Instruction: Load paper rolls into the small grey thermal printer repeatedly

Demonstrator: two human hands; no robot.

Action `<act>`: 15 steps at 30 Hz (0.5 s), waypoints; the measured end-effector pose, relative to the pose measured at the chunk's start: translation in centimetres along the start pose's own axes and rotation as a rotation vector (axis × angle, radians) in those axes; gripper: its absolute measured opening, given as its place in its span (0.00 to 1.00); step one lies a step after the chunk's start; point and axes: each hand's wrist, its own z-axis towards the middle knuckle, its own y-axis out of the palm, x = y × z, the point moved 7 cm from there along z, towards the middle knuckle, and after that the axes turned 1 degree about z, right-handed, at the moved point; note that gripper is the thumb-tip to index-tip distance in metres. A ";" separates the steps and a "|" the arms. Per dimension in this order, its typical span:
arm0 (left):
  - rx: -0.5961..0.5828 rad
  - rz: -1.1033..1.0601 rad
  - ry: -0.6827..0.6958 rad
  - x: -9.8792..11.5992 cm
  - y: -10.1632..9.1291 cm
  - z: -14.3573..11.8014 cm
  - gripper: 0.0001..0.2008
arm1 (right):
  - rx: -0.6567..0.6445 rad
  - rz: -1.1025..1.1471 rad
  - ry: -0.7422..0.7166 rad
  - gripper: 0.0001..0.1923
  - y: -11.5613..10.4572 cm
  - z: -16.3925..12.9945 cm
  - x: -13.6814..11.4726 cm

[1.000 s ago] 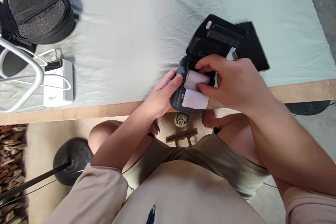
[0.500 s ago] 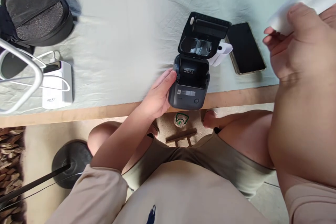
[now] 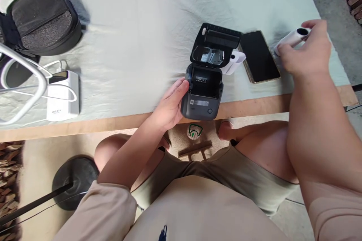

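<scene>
My left hand [image 3: 172, 103] grips the left side of a small dark label printer [image 3: 201, 104] at the table's front edge. The printer's lid [image 3: 216, 43] is flipped up, and its roll bay shows no roll inside. Behind the printer, partly covered by it, lies a white paper roll [image 3: 235, 62]. To the right, my right hand [image 3: 309, 51] has its thumb and fingers around another white paper roll [image 3: 291, 41], whose dark core hole faces up and right. A phone [image 3: 260, 56] with a dark screen lies between the printer and that roll.
A black zip case [image 3: 45, 19] lies open at the far left. In front of it, a white power bank [image 3: 63, 96] has a white cable plugged in, and a thick white curved bar [image 3: 34, 69] crosses there. A round black stand base [image 3: 75, 182] is on the floor.
My right hand has come in from the upper right and down to the tabletop beside the phone, bringing a white paper roll. My left hand still holds the printer; the view has shifted slightly.
</scene>
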 end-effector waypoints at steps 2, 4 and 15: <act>0.003 0.000 -0.010 -0.1 -0.1 0.0 0.15 | -0.033 -0.016 -0.019 0.20 0.4 0.0 -0.9; 0.002 0.001 -0.011 -0.2 -0.1 0.0 0.15 | -0.007 -0.060 -0.037 0.23 0.8 0.2 -1.7; -0.042 0.015 0.039 0.1 -0.2 0.1 0.17 | -0.250 -0.291 -0.073 0.21 11.0 -0.2 -3.4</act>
